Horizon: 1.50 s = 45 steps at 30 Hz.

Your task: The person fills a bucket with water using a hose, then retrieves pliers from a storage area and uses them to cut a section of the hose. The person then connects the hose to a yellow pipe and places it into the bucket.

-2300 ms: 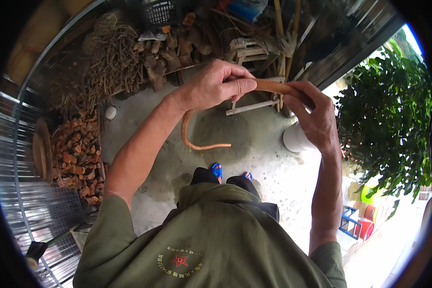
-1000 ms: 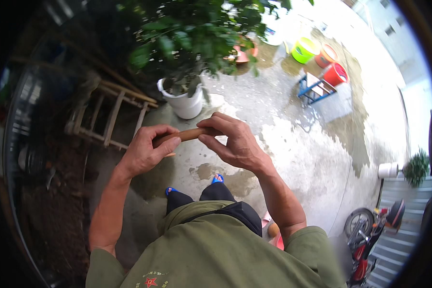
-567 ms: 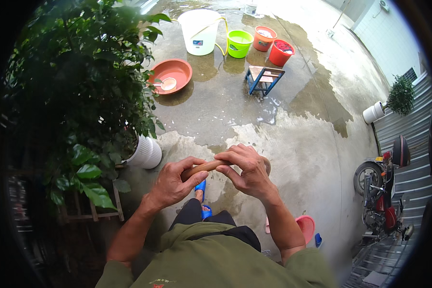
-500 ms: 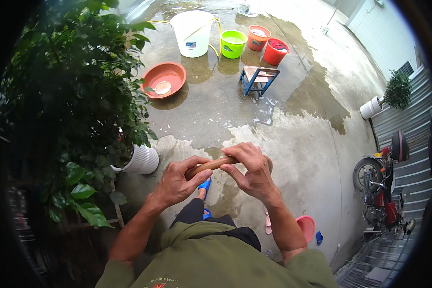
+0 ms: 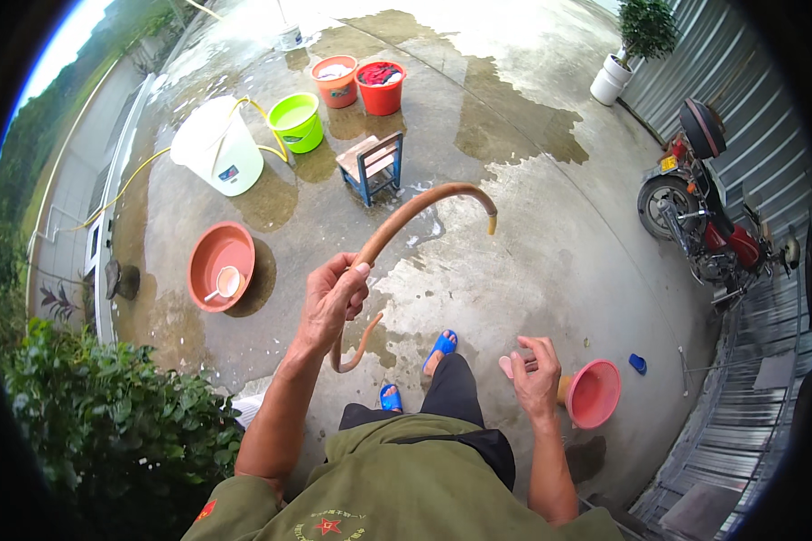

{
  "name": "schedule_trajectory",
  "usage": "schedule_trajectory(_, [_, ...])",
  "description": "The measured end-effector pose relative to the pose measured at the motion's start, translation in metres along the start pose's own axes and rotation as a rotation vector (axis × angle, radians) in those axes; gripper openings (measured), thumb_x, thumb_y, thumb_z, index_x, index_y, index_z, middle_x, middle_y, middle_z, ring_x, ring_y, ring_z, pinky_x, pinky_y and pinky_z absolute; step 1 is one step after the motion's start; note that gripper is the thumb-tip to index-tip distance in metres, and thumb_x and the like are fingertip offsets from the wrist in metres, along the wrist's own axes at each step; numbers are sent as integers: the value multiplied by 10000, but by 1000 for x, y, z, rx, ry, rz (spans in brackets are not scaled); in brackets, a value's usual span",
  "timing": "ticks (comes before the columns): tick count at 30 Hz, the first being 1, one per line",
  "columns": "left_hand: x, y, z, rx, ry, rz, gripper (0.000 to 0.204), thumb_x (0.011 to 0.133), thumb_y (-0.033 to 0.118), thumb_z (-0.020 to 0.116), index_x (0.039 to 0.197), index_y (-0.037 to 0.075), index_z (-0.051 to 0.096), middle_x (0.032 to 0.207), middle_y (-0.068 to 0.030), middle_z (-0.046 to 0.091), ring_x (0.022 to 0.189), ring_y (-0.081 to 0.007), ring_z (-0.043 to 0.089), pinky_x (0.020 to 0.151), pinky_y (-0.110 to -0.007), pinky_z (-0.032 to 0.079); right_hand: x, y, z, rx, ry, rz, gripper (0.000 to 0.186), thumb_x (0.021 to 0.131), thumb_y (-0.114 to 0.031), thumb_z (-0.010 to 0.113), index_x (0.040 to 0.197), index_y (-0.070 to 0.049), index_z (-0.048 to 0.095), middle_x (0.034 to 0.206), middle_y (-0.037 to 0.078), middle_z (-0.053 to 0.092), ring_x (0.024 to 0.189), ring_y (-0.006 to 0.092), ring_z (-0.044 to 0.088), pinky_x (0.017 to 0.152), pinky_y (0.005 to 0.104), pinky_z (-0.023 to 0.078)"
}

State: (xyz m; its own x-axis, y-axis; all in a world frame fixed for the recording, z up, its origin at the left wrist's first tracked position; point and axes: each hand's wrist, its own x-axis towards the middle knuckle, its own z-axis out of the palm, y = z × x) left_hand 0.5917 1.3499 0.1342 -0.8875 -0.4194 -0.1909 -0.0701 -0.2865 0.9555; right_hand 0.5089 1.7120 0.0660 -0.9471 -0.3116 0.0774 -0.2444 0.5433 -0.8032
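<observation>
My left hand (image 5: 332, 302) is closed around a brown, flexible-looking hose (image 5: 415, 209), thumb pressed along its top. One length arches up and away to the right, ending in a paler, downturned tip over the concrete. A thinner length hangs below the fist and curls back up to the right. My right hand (image 5: 537, 371) is apart from the hose, lower and to the right. Its fingers are loosely bent and hold nothing. Just right of it lies a pink basin (image 5: 594, 394), tipped on its side.
A wide red-brown basin (image 5: 198, 261) holds a dipper (image 5: 227, 281). Beyond stand a white tub (image 5: 218, 149) with a yellow hose, a green bucket (image 5: 298, 126), an orange bucket (image 5: 338, 93), a red bucket (image 5: 382, 97) and a small chair (image 5: 370, 167). A motorcycle (image 5: 717, 212) stands right, leafy plants (image 5: 117, 433) left.
My right hand has let go of the hose and moved down to the right. The left still grips it, and the hose now springs out in a curve. The view has turned rightward.
</observation>
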Motion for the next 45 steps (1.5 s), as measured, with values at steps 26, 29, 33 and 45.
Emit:
schedule_trajectory(26, [745,136,208,-182,-60,-32,373,1051,429,576,1107,60,574,645,20,445,507,-100,397,486,-248,337,658,280,-28,-384,-191,333,238,886,-230,733,1065,-79,780,999,122,772,918,329,751,812,454,587])
schedule_trajectory(29, [853,151,215,-223,-110,-96,353,1047,424,549,1095,74,569,638,18,444,510,-105,398,492,-250,339,641,390,-13,-505,-370,769,248,845,-310,738,1008,-148,831,945,116,808,907,269,780,859,420,604])
schedule_trajectory(33, [978,197,253,-190,-65,-87,330,1050,403,526,1080,77,571,635,16,448,504,-107,398,488,-253,342,633,382,-8,71,-173,1406,135,885,-147,718,840,-39,785,801,83,784,713,187,774,578,335,624])
schedule_trajectory(45, [1381,233,339,-208,-63,23,297,1070,356,491,1070,63,537,628,14,425,497,-101,379,445,-248,348,994,488,23,-184,-262,1038,219,834,-265,777,866,-50,802,777,138,764,771,267,782,699,419,634])
